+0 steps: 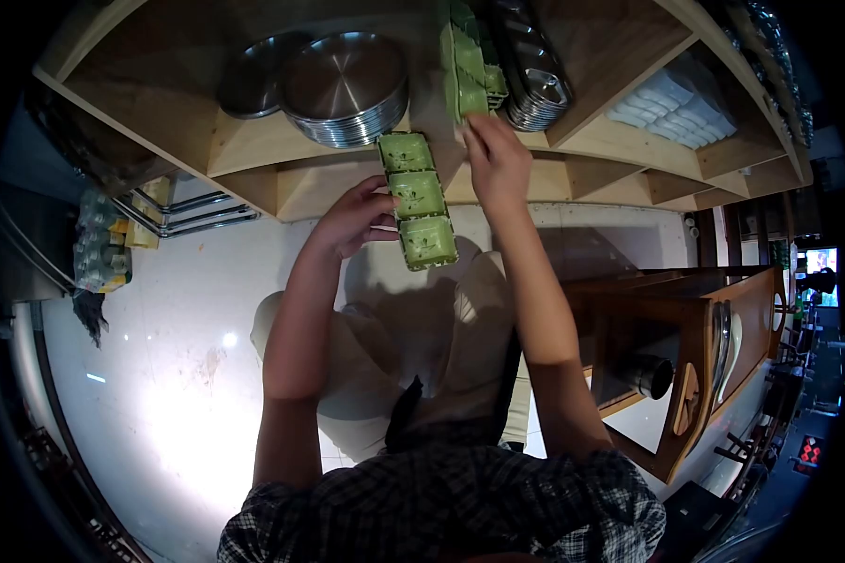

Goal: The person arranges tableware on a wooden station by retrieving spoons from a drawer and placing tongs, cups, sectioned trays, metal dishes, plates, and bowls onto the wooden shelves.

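My left hand (355, 218) is closed on the left edge of a green three-compartment dish (417, 195), which it holds in front of the shelf. Small dark marks dot the dish's compartments and rim. On the shelf, my right hand (496, 159) has its fingers bent at the near end of another long green dish (466, 70), part of a group of green dishes standing there. The fingertips seem to pinch that end. A stack of round steel plates (345, 84) lies left of the green dishes, and a stack of steel compartment trays (541, 89) lies to their right.
White wrapped bundles (671, 108) fill a shelf compartment at the right. A wooden cabinet (667, 352) with a dark round container (650, 375) stands beside my right arm. Metal rails (192, 218) and a pack of bottles (101, 239) are at the left. My knees are bent below the shelf.
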Available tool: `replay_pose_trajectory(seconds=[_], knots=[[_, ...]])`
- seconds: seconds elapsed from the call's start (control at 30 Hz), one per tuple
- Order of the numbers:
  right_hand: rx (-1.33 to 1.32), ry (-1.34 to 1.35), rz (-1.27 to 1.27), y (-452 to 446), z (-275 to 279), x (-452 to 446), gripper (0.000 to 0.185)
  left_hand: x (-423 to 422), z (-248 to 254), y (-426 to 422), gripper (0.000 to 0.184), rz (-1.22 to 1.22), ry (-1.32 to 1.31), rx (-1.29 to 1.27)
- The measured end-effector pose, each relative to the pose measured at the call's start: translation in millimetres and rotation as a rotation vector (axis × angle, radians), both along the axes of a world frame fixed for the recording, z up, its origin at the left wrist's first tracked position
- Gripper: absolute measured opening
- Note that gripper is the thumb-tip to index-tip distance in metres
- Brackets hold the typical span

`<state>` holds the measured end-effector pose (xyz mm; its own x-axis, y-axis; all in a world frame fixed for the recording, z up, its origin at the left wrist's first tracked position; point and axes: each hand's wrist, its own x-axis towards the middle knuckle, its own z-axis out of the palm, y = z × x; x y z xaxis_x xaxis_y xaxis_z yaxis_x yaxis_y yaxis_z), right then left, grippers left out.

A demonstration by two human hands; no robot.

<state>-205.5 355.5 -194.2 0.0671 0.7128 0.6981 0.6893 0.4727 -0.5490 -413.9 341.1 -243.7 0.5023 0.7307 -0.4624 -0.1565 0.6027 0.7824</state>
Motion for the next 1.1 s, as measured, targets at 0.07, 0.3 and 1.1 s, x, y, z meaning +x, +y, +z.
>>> replay_pose_trajectory(seconds=[0.07,0.3,1.1], knots=[[-0.023,-0.007,0.028,-39,2,2,0.018,4,-1,1,0.053,0.01,0.004,0.0],[0.018,-0.23,0.083,-115,-30,14,0.025,19,-11,-1,0.052,0.023,-0.093,0.053],[-0.292,-0.183,-0.07,-82,-8,28,0.043,38,-13,-3,0.054,-0.046,-0.186,0.059]])
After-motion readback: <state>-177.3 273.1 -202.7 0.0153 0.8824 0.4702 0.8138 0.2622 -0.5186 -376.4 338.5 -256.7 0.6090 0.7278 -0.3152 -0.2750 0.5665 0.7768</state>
